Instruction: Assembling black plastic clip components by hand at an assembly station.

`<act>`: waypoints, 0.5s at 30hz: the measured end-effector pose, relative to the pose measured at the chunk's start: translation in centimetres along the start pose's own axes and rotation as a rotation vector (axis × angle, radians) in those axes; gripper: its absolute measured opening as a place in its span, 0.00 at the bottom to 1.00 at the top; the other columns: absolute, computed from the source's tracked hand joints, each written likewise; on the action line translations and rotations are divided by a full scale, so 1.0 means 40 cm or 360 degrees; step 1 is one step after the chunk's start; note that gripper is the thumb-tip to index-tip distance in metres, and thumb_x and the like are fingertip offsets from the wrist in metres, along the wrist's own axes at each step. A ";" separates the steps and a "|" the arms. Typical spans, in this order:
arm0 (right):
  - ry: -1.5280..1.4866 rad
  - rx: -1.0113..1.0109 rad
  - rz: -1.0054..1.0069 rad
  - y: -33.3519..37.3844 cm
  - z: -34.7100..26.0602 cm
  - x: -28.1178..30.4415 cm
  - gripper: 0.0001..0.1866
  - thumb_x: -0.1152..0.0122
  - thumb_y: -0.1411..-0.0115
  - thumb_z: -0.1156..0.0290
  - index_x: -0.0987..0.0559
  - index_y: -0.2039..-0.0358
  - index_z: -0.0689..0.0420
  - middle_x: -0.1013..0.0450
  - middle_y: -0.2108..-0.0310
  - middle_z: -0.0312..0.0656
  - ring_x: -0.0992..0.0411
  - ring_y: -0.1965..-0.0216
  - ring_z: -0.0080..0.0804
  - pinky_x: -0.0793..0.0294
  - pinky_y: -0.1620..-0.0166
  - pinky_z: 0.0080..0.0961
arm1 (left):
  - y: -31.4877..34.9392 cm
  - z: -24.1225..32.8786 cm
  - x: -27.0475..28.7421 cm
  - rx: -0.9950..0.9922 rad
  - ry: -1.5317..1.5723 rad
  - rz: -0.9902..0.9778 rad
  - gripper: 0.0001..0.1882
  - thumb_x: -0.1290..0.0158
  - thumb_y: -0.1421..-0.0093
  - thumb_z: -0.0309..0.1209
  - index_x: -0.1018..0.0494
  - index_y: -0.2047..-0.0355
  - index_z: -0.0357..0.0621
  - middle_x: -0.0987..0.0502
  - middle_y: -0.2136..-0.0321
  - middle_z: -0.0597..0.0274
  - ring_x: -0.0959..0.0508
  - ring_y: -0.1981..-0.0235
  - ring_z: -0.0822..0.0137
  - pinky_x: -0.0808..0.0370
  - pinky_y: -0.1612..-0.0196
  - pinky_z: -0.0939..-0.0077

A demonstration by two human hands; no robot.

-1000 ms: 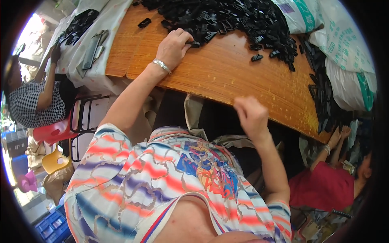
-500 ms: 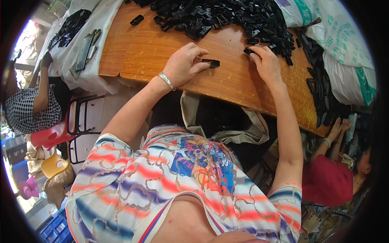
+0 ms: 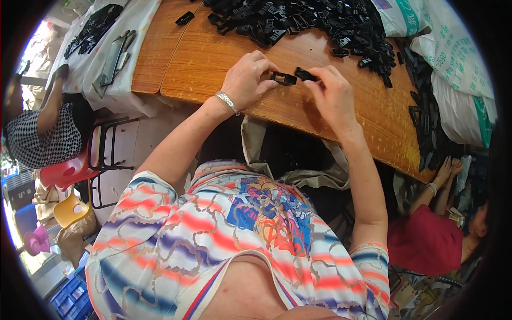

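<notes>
Between the thumb and fingers of my left hand [image 3: 249, 76] is a black plastic frame piece [image 3: 284, 79], oblong with an opening through it. My right hand [image 3: 333, 95] pinches a second, smaller-looking black plastic piece [image 3: 305, 74], tilted, just to the right of the first. A narrow gap seems to part the two pieces. Both hands are over the near part of the brown wooden table [image 3: 213, 58]. Beyond them spreads a big heap of similar black plastic parts [image 3: 320, 18].
One loose black part [image 3: 185, 18] lies at the table's far left. White sacks [image 3: 453, 64] and more black parts [image 3: 424, 128] line the right side. A tan cloth bag [image 3: 320, 178] hangs below the near edge. Other people sit left, in a checked top [image 3: 45, 140], and right, in red [image 3: 426, 240].
My right hand has moved left from beside the heap, carrying a black piece close to the frame piece. My left hand keeps its hold, nearly in place.
</notes>
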State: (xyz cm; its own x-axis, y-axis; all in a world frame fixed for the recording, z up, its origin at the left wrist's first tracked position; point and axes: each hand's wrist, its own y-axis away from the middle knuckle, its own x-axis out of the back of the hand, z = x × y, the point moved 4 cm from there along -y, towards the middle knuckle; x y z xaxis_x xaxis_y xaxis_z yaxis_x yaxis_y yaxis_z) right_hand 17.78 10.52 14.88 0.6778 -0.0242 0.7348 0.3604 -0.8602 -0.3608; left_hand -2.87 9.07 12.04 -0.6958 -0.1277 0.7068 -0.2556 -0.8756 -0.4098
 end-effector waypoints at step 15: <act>0.0787 0.0533 -0.0164 0.016 -0.112 -0.091 0.07 0.41 0.46 0.76 0.22 0.67 0.65 0.31 0.62 0.46 0.25 0.64 0.41 0.22 0.65 0.34 | -0.003 0.004 -0.002 0.0048 -0.0005 -0.0053 0.12 0.38 0.49 0.31 0.22 0.64 0.45 0.26 0.67 0.61 0.25 0.60 0.57 0.26 0.58 0.66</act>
State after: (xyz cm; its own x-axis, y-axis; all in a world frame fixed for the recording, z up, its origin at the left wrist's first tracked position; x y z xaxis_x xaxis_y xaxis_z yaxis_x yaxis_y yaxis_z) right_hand 12.66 7.78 14.56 0.2792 -0.2525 0.9264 0.6447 -0.6657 -0.3758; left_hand -2.68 9.10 12.13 -0.6853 -0.0997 0.7214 -0.2582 -0.8930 -0.3687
